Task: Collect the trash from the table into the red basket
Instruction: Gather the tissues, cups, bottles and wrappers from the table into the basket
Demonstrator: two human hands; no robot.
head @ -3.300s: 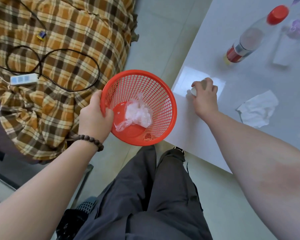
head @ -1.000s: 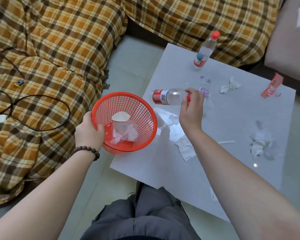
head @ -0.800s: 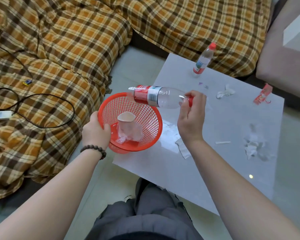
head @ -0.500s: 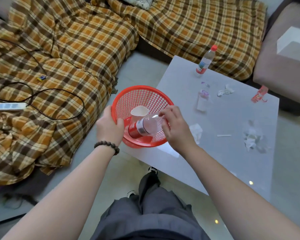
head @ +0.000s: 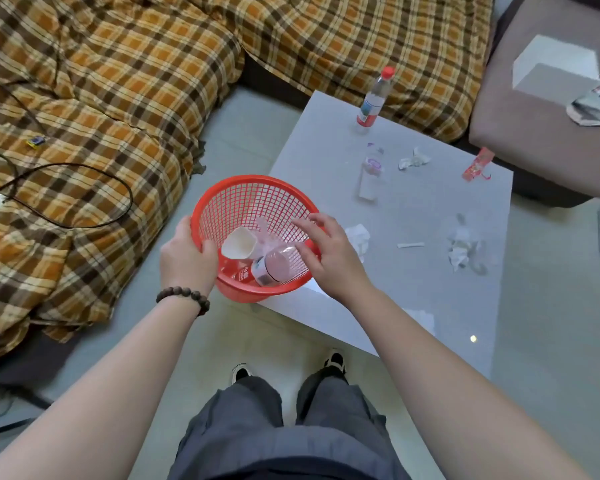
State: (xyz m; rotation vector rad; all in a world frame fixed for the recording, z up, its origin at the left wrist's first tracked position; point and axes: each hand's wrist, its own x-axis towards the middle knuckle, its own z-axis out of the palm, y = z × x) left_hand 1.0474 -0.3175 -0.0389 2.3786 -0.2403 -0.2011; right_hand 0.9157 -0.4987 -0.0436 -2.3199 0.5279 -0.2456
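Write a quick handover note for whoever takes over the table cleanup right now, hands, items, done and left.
Left hand grips the rim of the red basket, held at the table's near-left corner. Right hand is open over the basket, holding nothing.
Done: lying plastic bottle, paper cup and a clear plastic bag are in the basket.
Left on the table: crumpled tissue nearest the right hand, upright water bottle, clear wrapper, small tissue wad, red wrapper, white stick, crumpled plastic.
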